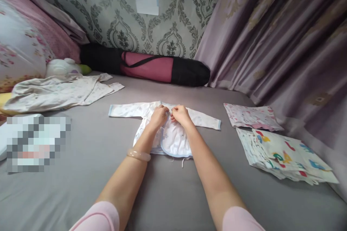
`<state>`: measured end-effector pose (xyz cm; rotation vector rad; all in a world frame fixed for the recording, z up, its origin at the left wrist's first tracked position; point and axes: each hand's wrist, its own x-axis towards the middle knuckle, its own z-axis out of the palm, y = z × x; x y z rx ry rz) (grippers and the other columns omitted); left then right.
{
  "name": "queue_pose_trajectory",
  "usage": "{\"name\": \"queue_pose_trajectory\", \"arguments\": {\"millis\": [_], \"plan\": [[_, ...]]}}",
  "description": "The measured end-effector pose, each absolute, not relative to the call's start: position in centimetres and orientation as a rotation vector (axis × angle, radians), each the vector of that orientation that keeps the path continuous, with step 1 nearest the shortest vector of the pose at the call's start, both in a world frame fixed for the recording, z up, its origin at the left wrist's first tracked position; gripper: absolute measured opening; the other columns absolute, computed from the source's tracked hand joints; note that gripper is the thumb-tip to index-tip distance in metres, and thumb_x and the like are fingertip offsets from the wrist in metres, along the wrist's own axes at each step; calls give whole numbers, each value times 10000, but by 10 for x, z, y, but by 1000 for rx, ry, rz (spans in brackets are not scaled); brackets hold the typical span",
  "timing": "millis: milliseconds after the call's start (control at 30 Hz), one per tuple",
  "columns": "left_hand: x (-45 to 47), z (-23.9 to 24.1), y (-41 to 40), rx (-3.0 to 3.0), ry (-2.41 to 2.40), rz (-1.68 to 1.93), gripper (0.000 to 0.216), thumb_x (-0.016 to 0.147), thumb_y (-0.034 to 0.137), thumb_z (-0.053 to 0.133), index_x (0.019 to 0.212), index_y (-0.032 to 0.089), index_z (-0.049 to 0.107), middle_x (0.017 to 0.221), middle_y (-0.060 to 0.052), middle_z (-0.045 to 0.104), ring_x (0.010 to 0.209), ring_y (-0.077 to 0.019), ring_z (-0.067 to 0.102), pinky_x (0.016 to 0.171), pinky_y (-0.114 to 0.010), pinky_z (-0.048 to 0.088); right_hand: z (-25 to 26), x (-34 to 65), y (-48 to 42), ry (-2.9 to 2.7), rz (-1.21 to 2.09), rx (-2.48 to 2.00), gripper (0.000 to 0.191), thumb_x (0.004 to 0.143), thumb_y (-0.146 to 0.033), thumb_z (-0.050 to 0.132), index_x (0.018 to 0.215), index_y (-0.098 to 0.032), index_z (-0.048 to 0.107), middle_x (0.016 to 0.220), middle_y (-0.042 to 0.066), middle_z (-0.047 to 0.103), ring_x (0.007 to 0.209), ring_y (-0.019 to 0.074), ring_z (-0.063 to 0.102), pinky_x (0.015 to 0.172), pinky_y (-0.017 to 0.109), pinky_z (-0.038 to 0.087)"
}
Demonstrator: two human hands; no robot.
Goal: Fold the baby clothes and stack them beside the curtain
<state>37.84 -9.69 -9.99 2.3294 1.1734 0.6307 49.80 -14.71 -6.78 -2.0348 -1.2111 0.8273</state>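
A small white baby shirt (177, 137) with light blue trim lies spread on the grey sheet, its sleeves stretched out to both sides. At the upper middle of its front, my left hand (159, 116) is closed, fingers pinched on the fabric near the neckline. Just beside it, my right hand (180, 114) is also closed in a pinch at the shirt's front edge. The fingertips of both hands nearly meet, and the exact bit of cloth or tie between them is too small to make out. A thin white tie sticks out below the hem.
Folded baby clothes, one pink-patterned (252, 116) and a colourful stack (287, 157), lie at the right. A rumpled pale garment (62, 92) and a blurred-out item (38, 144) are at left. A long black-and-pink bag (148, 68) rests along the wall.
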Motion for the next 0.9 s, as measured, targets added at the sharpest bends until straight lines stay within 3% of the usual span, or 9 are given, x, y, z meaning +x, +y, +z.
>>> {"name": "queue_pose_trajectory", "arguments": {"millis": [100, 200, 400, 567, 767, 900], "plan": [[376, -113, -92, 2458, 1118, 634, 424, 771, 35, 453, 1098, 145, 700, 1160, -122, 636, 1048, -230, 591, 983, -374, 462, -75, 499, -154, -1339, 707, -2115, 159, 888, -171, 543, 942, -170, 692, 979, 120, 747, 899, 233, 720, 805, 310, 549], [375, -120, -88, 2531, 1066, 596, 413, 790, 34, 441, 1100, 143, 691, 1111, -117, 631, 1019, -227, 583, 976, -369, 460, -71, 501, -163, -1607, 583, -2146, 303, 886, -153, 529, 1147, -194, 677, 1190, 114, 708, 1146, 244, 639, 990, 328, 458], [371, -120, -85, 2522, 1016, 657, 342, 789, 56, 475, 1039, 122, 699, 981, -105, 561, 942, -214, 583, 896, -357, 510, -58, 503, -170, -1806, 614, -2150, 418, 884, -111, 477, 1272, -176, 616, 1285, 145, 658, 1207, 247, 595, 998, 320, 425], [363, -109, -91, 2454, 940, 749, 299, 775, 59, 496, 990, 130, 691, 1004, -107, 536, 974, -213, 587, 890, -340, 524, -59, 508, -171, -1814, 628, -2143, 343, 836, -129, 523, 1156, -189, 631, 1169, 122, 689, 1072, 230, 632, 877, 289, 448], [360, -90, -99, 2404, 1021, 746, 279, 768, 59, 525, 964, 146, 702, 1054, -104, 525, 976, -202, 593, 898, -325, 516, -65, 519, -167, -1698, 723, -2037, 178, 795, -126, 557, 943, -202, 620, 788, 16, 684, 738, 150, 636, 663, 222, 446], [363, -79, -103, 2394, 1170, 659, 234, 838, 148, 527, 975, 170, 715, 956, -90, 602, 927, -225, 615, 866, -346, 502, -69, 525, -163, -1536, 906, -1880, 123, 817, -135, 544, 912, -199, 590, 592, -48, 603, 511, 113, 570, 502, 195, 415]]}}
